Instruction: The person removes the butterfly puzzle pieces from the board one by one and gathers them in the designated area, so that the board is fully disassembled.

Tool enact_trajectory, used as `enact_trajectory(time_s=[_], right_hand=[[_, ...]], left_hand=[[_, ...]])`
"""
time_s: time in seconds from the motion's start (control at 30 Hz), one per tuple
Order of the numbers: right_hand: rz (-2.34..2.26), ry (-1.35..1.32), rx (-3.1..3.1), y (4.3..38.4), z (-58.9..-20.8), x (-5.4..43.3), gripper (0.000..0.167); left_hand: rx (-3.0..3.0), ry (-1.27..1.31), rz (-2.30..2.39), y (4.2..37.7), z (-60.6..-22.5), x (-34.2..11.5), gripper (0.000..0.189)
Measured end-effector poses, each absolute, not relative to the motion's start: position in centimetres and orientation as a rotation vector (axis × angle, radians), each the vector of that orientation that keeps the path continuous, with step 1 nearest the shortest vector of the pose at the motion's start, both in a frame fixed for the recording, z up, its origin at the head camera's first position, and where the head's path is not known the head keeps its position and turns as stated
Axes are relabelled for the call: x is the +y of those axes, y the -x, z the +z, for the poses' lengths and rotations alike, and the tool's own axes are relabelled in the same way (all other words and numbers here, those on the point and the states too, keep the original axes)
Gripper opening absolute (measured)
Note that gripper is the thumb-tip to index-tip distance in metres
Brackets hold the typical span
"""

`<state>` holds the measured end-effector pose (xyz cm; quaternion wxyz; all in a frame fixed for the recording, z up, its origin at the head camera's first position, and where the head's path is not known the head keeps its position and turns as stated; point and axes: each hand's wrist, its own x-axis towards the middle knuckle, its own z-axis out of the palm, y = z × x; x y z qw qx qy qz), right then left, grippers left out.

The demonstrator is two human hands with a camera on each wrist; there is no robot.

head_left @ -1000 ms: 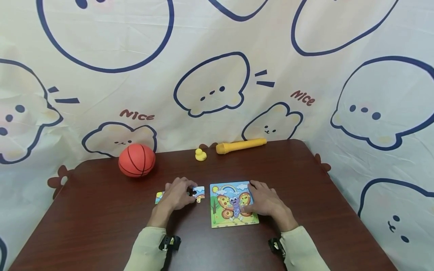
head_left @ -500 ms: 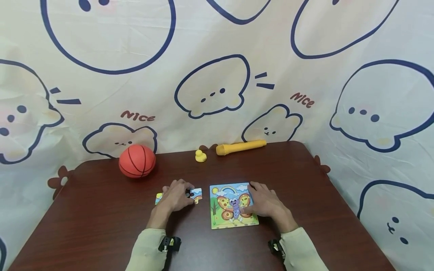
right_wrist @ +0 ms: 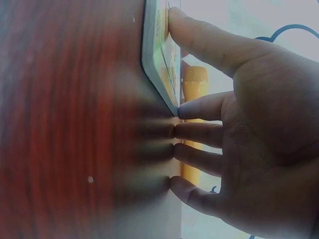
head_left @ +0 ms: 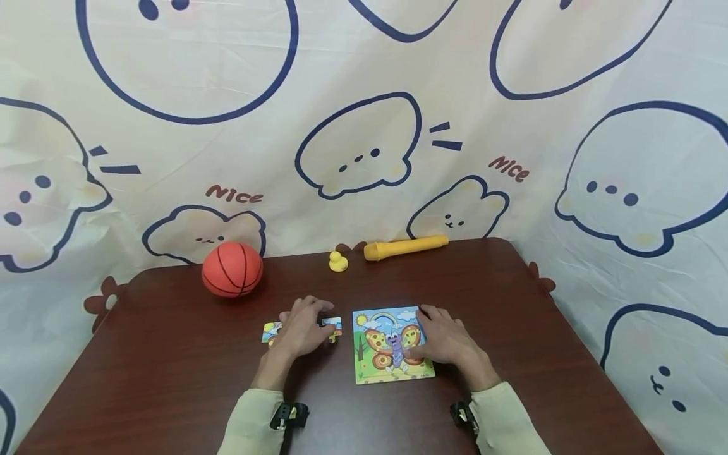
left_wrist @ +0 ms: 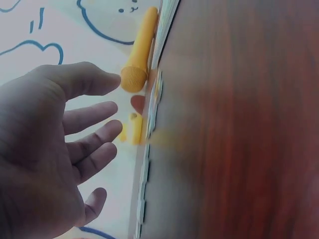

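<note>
My left hand [head_left: 303,328] hovers over several loose puzzle pieces [head_left: 270,330] with its fingers apart. In the left wrist view, space shows between the fingers [left_wrist: 92,119] and the piece edges [left_wrist: 147,169]. Part of the pieces is hidden under this hand. A square butterfly puzzle [head_left: 392,345] with a rainbow and sun lies flat to the right. Resting at its right side, my right hand [head_left: 446,338] has the thumb on the picture. The right wrist view shows the index fingertip at the puzzle's corner and the other fingertips on the table, spread and nearly straight.
Near the table's [head_left: 170,392] back edge are a red toy basketball [head_left: 232,270] on the left, a small yellow duck [head_left: 338,261], and a yellow toy microphone [head_left: 406,247]. A cartoon-printed cloth [head_left: 352,63] hangs behind and along the sides.
My left hand's fingers, earlier down at the right-hand piece, have lifted and spread. That piece had shifted a little left beforehand. The right hand and butterfly puzzle have stayed put.
</note>
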<state>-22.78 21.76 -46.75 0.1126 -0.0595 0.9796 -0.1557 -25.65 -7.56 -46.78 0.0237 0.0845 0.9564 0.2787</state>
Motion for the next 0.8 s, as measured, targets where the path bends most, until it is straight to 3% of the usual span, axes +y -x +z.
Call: enact_trajectory(time_s=[0.27,0.5,0.8], right_hand=[[-0.465,0.198,2.863,22.7,-46.7,21.8,0.094],[-0.463,0.215,2.865,22.6,-46.6,21.8,0.088],[-0.482,0.251,2.831,22.2,-46.1,21.2,0.078]], left_hand=[[2.952,-0.448,0.827,24.8,-46.6,-5.2,0.039],[2.913,-0.632,0.738,24.0,-46.6,-3.3,0.046],[2.883,-0.650,0.645,23.6,-46.9,-2.9,0.049]])
